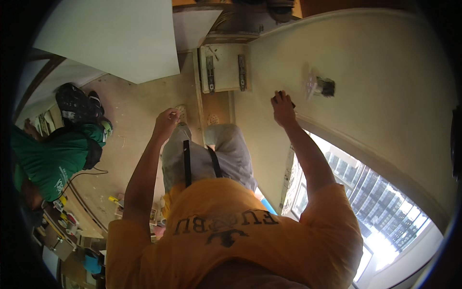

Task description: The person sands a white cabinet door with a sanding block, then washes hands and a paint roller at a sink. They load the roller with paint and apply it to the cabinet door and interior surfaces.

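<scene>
My right hand (284, 110) reaches out to the pale wall (385, 53), fingers wrapped over a small dark block (293, 104) pressed to its surface. Most of the block is covered by the hand, so its exact kind does not show. My left hand (167, 121) hangs in the air before my left knee with the fingers curled together. Whether anything small sits in those fingers I cannot make out. To the right of my right hand, a wall opening with a dark inside (327, 87) has a whitish patch beside it.
A bright window (365, 192) lies below my right arm. Ahead stands a pale cabinet box with two dark metal rails (210, 74). A large white panel (115, 38) fills the upper left. At left a person in a green shirt (57, 159) bends near tools and clutter on the floor.
</scene>
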Tool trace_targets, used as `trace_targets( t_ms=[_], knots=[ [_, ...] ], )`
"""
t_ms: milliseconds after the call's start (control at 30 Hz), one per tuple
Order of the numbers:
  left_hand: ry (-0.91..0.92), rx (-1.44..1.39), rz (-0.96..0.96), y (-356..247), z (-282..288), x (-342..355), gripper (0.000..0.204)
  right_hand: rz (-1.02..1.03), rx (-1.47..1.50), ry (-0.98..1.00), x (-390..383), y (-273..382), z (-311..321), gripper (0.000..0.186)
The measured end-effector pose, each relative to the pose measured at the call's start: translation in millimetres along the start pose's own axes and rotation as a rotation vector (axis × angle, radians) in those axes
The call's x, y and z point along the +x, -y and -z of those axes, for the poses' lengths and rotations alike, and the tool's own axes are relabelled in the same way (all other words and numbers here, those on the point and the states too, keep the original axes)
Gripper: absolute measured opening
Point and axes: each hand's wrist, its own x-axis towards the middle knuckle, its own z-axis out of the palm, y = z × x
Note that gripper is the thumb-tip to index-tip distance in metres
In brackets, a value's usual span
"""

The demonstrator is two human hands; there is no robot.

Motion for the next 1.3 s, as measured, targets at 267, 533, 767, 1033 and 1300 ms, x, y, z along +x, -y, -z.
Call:
trace_targets(
  t_ms=[267,533,767,1033,1300],
  knots=[
    [-0.249,-0.472,-0.119,87.5,-5.1,-4.0,0.025,0.105,-0.461,0.245,45.1,-38.7,-91.1,0.063],
    [-0.428,-0.303,-0.399,138.9,-68.0,-5.1,0.025,-0.570,-0.848,-0.358,183.9,-111.8,-2.7,0.074],
    [-0.370,-0.491,-0.376,193.2,-162.5,-0.2,0.023,-0.348,-0.873,-0.098,163.7,-46.9,-118.5,0.080],
    [-0.511,-0.295,-0.217,261.7,-193.7,1.8,0.020,0.109,-0.457,0.187,123.2,10.9,-266.2,0.080],
    [-0.440,-0.257,-0.176,283.6,-221.3,-7.4,0.021,-0.201,-0.820,-0.026,196.1,-3.7,-222.1,0.077]
  ],
)
